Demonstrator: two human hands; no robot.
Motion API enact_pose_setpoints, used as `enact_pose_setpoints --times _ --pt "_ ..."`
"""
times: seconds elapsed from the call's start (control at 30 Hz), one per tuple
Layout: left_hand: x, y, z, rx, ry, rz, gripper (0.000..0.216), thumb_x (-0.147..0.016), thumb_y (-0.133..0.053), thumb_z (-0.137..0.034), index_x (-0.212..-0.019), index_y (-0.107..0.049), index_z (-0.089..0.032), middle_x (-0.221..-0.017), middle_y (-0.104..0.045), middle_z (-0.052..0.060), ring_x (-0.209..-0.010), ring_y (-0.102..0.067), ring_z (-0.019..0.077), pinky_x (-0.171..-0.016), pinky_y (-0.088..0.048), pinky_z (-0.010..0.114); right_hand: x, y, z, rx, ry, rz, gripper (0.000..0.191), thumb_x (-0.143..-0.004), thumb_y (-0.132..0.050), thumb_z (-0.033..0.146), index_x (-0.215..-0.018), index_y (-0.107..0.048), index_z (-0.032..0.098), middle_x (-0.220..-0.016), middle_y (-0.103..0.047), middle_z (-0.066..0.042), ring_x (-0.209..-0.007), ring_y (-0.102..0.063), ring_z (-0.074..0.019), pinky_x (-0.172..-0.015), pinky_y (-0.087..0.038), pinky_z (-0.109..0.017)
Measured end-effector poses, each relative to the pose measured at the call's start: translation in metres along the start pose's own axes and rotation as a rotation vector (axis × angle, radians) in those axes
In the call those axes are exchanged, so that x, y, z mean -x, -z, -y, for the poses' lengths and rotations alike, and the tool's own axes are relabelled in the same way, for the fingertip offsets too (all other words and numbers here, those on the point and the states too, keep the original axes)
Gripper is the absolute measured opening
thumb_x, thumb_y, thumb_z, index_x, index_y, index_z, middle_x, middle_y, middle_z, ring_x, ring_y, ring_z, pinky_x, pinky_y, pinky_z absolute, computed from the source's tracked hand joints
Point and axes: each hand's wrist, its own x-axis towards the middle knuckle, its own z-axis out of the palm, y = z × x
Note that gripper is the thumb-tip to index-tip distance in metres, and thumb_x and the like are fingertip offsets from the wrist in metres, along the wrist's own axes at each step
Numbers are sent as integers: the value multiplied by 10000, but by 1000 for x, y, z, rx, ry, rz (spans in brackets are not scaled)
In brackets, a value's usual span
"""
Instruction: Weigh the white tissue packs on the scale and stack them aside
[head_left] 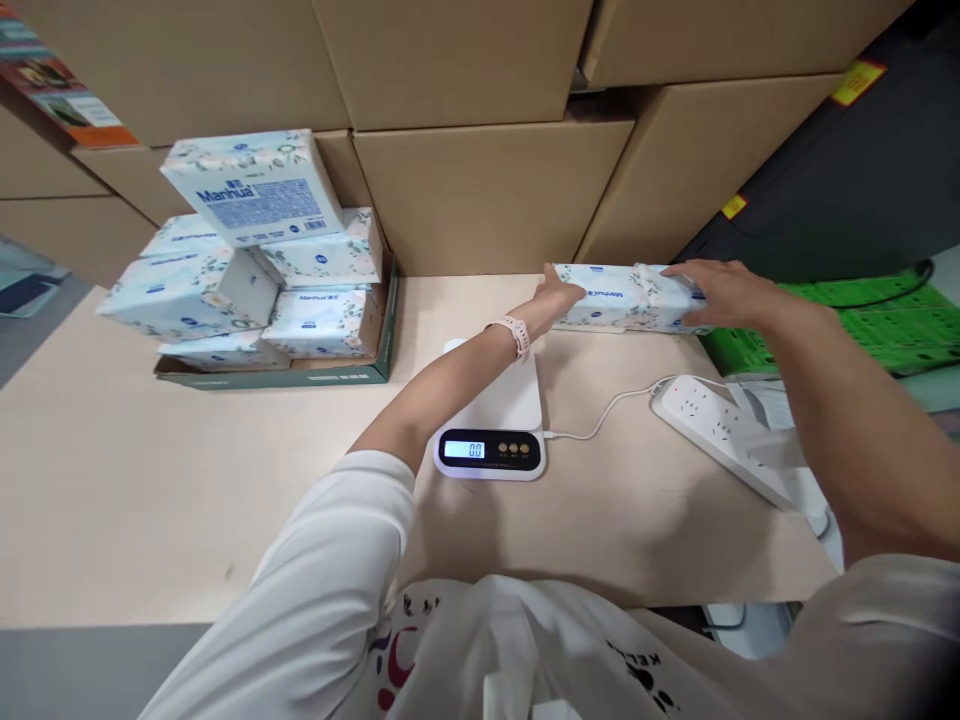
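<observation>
Both of my hands grip a floral tissue pack point(611, 300) at the back right of the table. My left hand point(559, 295) closes on its left end, and my right hand point(724, 290) on its right end. Under my left forearm lies a white digital scale point(517, 400), its display reading 0.0 and its far part partly hidden. To the left, several similar tissue packs point(191, 290) are stacked in a shallow green tray point(330, 373), with one pack point(262, 195) tilted on top showing printed text.
Cardboard boxes point(487, 190) form a wall along the table's back edge. A white power strip point(720, 425) lies at right, with a white cable point(600, 425) running to the scale. Bright green items point(862, 325) and a dark case point(847, 180) stand farther right.
</observation>
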Motion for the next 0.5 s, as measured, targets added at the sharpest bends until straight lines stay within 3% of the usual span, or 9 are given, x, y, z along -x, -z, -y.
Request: enact_pose_setpoints --times 0.1,0.2,0.27,0.33,0.37,0.43,0.5 --pt "29 28 6 -26 -136 -13 948 -964 -650 -298 -1745 -122 -201 -1836 -117 101 -1715 -140 267 -1389 -191 409 6 -2 30 -18 12 -43 489 -497 -1036 252 -918 -803 162 -1643 -492 -280 -1575 -380 -469 -1258 -145 -673" --pt "69 83 15 -11 -486 -147 611 -959 -662 -246 -1548 -499 -256 -1716 -445 52 -1646 -346 273 -1343 -310 417 23 -12 84 -47 223 -9 532 -628 -986 187 -1131 -812 188 -1625 -541 -225 -1578 -415 -454 -1289 -199 -663" --pt "95 131 26 81 -707 -419 358 -945 -650 -158 -1286 -645 -267 -1483 -654 9 -1501 -534 238 -1265 -419 378 37 -26 129 -89 357 74 517 -774 -897 205 -1276 -776 224 -1534 -647 -166 -1484 -554 -406 -1275 -318 -646" --pt "116 180 43 211 -782 -800 261 -939 -597 -76 -1140 -637 -237 -1294 -701 4 -1326 -626 182 -1192 -474 333 48 -48 175 -179 446 196 499 -870 -824 324 -1357 -728 278 -1477 -699 -94 -1366 -660 -366 -1231 -433 -656" --pt "124 202 53 255 -776 -929 256 -947 -558 -52 -1133 -606 -221 -1274 -680 19 -1284 -622 168 -1176 -477 333 51 -61 198 -243 498 264 494 -890 -801 400 -1367 -715 304 -1480 -699 -66 -1347 -676 -353 -1221 -466 -657" --pt "137 242 70 314 -743 -1094 241 -968 -524 -45 -1145 -554 -205 -1298 -633 43 -1276 -590 168 -1172 -467 360 48 -92 240 -370 606 374 490 -894 -770 539 -1338 -720 339 -1503 -685 -26 -1376 -664 -335 -1234 -481 -650" --pt "145 275 80 295 -721 -1190 209 -1008 -536 -91 -1166 -546 -227 -1351 -609 31 -1365 -539 184 -1201 -433 384 37 -122 282 -525 684 339 496 -878 -754 627 -1273 -744 326 -1469 -706 -28 -1404 -646 -329 -1264 -453 -655"
